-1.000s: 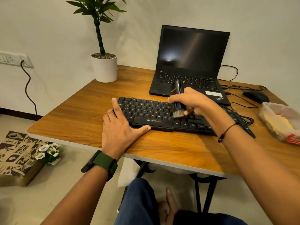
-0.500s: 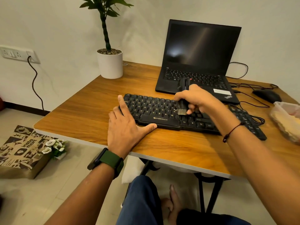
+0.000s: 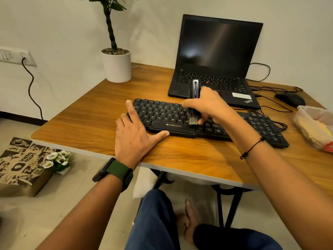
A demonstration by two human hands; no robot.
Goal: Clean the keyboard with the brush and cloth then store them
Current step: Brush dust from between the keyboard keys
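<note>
Cardboard box (image 3: 21, 165) with a small bunch of white flowers (image 3: 57, 159) lay on the floor, far to the left of the hands and below the desk (image 3: 86, 121). Behind the left hand, well apart from it, a white pot with a plant (image 3: 116, 66) stood near the wall.

The left hand (image 3: 135, 138) lay flat with its fingers straight and spread. Its fingertips pressed on the left end of the keyboard (image 3: 162, 114) and its thumb reached along the front edge, so it seemed to keep the keyboard from sliding. A green watch (image 3: 117, 173) was on that wrist.

Just to the right, the right hand (image 3: 209, 105) was curled round the brush (image 3: 195, 103). The dark handle stood up above the knuckles and the pale bristles touched the keys near the middle of the bottom rows. Behind this hand an open laptop (image 3: 216, 56) stood with a dark screen. To the right of the right hand, a black mouse (image 3: 291, 99) with its cables rested near the back, and a clear plastic container (image 3: 315, 123) sat at the desk's right edge. Something yellow lay inside it; I believe it was the cloth, but I could not tell for sure.

My judgement was that the task was in its early part. The brushing was going on at the middle of the keyboard. Whether the right half was already brushed, the view did not show. Wiping with the cloth and putting both tools away were, it seemed, not yet done.
</note>
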